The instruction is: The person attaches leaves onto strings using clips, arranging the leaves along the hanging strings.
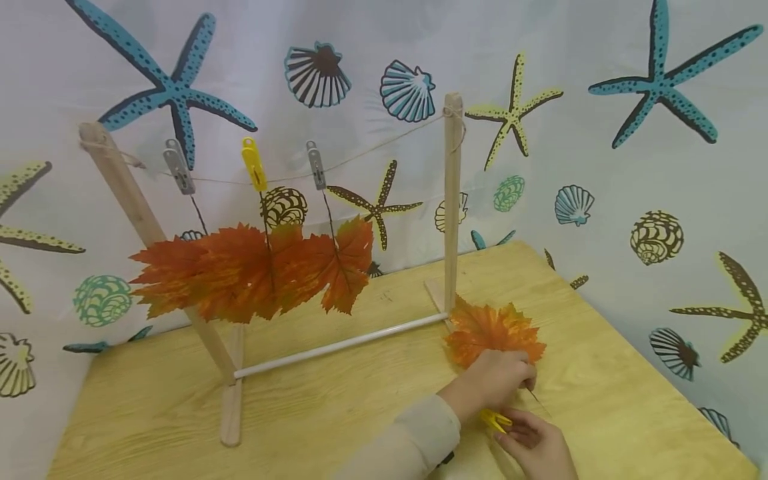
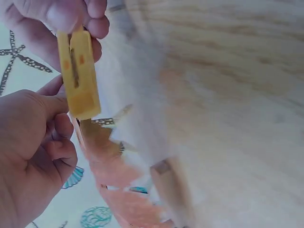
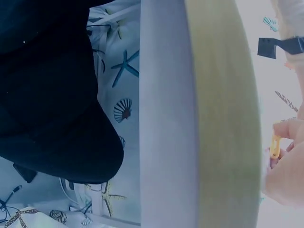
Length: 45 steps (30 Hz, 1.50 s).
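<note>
An orange maple leaf [image 1: 489, 330] lies on the wooden table [image 1: 336, 413] by the right post of the rack. My left hand [image 1: 493, 381] rests on its near end, fingers curled round the leaf's stem [image 1: 536, 397]. My right hand [image 1: 536, 445], just in front, pinches a yellow clothespin [image 1: 495, 420] close to the stem. In the left wrist view the clothespin [image 2: 78, 73] hangs from the right hand's fingertips [image 2: 90, 21], with the left hand [image 2: 31, 152] beside it and the leaf [image 2: 111, 166] behind. The right wrist view catches the clothespin [image 3: 275, 145] at its right edge.
A wooden drying rack [image 1: 451, 200] with a string stands mid-table. Three orange leaves [image 1: 252, 270] hang from a grey peg [image 1: 178, 167], a yellow peg [image 1: 254, 164] and a second grey peg [image 1: 315, 165]. A white rod [image 1: 339, 347] joins its feet. A sea-print curtain [image 1: 600, 167] hangs behind.
</note>
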Available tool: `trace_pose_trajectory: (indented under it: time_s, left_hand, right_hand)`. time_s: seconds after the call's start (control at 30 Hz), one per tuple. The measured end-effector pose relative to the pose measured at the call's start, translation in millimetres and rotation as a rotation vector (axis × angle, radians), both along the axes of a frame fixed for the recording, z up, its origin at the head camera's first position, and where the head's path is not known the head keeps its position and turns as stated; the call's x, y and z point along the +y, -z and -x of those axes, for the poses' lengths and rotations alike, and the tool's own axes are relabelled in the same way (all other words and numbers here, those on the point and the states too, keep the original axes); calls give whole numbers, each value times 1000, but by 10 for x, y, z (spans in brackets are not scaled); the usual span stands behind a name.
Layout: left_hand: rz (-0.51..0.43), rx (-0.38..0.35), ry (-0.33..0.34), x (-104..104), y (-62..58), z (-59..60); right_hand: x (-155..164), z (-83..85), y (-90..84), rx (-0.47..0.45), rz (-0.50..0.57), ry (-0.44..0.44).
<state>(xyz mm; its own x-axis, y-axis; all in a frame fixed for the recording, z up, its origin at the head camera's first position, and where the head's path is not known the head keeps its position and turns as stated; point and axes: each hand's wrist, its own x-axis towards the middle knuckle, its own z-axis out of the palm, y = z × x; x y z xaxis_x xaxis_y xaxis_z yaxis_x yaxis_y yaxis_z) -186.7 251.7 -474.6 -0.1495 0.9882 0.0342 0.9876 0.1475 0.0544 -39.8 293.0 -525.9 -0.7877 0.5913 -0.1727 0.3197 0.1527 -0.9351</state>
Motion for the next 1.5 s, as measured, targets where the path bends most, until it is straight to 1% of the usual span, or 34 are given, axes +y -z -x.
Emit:
trace_pose_trajectory:
  time_s: [0.1, 0.23, 0.3, 0.4, 0.5, 0.57, 0.63, 0.77, 0.9, 1.03, 1.13, 1.23, 1.37, 1.5]
  left_hand:
    - [-28, -2, -9, -19, -96, -1]
    - [-65, 14, 3, -45, -223, -14]
    - [-85, 30, -13, -58, -282, -21]
    - [-94, 66, -71, -92, -346, -14]
    - [-75, 104, -144, -134, -351, 29]
    - [-57, 97, -188, -164, -338, 72]
    - [-47, 61, -222, -191, -320, 125]
    - [-69, -65, -279, -256, -290, 234]
    - [-115, -160, -311, -326, -247, 342]
    - [-159, -254, -338, -409, -243, 439]
    - [-210, -326, -360, -485, -272, 500]
    - [-276, -379, -398, -562, -310, 549]
    - [-369, -441, -484, -644, -358, 587]
    - [-478, -532, -576, -703, -413, 600]
  right_hand:
    - [39, 26, -34, 32, 22, 21]
    - [91, 55, -80, 79, 56, 26]
    - [108, 78, -107, 92, 78, 26]
    - [112, 124, -140, 107, 108, 28]
    - [96, 167, -164, 120, 143, 34]
    - [82, 188, -175, 126, 164, 39]
    - [70, 199, -186, 129, 176, 40]
    - [58, 211, -195, 124, 189, 34]
    - [51, 226, -211, 124, 216, 18]
    - [46, 243, -249, 167, 229, -10]
    - [52, 258, -303, 188, 218, -44]
    - [73, 287, -388, 157, 206, -76]
    - [117, 361, -511, 103, 177, -110]
    - [153, 449, -590, 93, 160, -117]
